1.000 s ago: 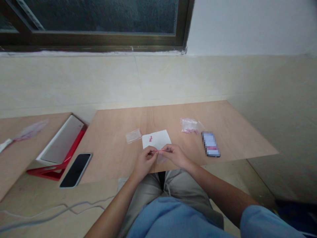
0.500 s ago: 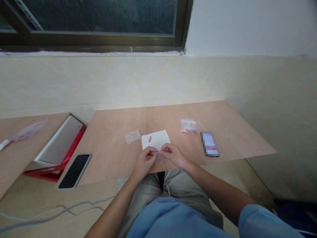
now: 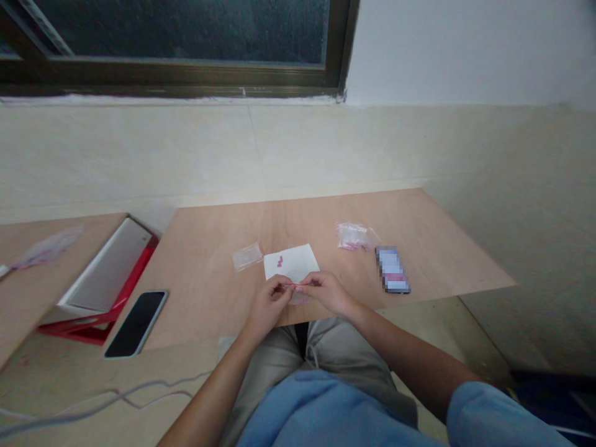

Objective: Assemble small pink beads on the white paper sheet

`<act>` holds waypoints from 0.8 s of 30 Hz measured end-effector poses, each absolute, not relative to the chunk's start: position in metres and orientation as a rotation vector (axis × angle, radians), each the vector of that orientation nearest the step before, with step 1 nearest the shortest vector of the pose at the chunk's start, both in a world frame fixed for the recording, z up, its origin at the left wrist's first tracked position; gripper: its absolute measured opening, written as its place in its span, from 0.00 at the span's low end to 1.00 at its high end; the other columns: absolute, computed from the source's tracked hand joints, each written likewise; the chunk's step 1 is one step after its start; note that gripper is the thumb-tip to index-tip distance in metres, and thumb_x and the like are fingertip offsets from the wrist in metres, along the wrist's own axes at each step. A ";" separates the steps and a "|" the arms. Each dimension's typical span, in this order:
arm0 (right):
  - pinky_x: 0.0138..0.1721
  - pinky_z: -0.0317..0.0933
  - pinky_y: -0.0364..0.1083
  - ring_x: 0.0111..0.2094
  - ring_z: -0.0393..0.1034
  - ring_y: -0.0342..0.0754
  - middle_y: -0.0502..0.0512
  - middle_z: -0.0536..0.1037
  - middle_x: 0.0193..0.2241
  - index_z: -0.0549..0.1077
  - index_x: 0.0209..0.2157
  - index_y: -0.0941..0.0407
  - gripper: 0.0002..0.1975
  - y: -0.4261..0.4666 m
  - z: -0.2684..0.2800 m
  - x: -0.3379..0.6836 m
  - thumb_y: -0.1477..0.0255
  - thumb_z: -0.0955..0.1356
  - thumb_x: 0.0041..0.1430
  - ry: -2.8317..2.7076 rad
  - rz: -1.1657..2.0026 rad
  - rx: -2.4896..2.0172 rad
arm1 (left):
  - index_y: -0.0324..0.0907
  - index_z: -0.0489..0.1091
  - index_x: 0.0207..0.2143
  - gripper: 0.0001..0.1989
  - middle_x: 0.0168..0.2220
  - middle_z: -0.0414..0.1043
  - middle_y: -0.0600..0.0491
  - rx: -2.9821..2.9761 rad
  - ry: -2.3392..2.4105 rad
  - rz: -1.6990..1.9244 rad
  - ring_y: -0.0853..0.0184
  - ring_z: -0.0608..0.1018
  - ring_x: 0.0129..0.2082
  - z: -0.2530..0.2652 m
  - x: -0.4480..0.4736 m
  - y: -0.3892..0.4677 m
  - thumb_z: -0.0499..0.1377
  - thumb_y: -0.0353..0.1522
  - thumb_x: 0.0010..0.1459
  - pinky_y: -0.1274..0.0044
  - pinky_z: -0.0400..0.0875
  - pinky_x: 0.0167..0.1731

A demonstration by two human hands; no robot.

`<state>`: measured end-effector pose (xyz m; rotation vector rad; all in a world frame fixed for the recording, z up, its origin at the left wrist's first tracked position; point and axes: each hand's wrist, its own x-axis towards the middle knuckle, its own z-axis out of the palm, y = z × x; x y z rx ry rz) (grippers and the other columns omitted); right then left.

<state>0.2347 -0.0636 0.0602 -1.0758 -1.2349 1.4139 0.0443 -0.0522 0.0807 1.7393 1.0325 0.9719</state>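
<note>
My left hand and my right hand meet near the table's front edge, thumbs and fingertips pinched together. Between them they grip the top edge of a small clear zip bag, which has a thin red line along its top. Pinkish bits show through the plastic under my fingers, too small to name. Just beyond my hands lies a white sheet of paper, and a few small dark pink pieces rest on its left part.
A flat clear bag lies left of the paper. Back right is a pile of clear bags with pink edges, beside a lit phone. A dark-screened phone sits at the table's left edge, near a white box in a red holder.
My fingertips have drawn slightly closer together along the bag's top edge. The view has shifted a little, and the things on the table lie as before.
</note>
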 end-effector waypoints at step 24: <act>0.31 0.63 0.44 0.30 0.69 0.45 0.51 0.77 0.28 0.77 0.30 0.56 0.18 -0.061 0.061 0.235 0.56 0.76 0.48 -1.110 1.374 -1.107 | 0.41 0.74 0.36 0.10 0.32 0.74 0.53 1.687 1.116 1.039 0.67 0.73 0.31 0.072 0.039 -0.048 0.61 0.39 0.62 0.77 0.66 0.33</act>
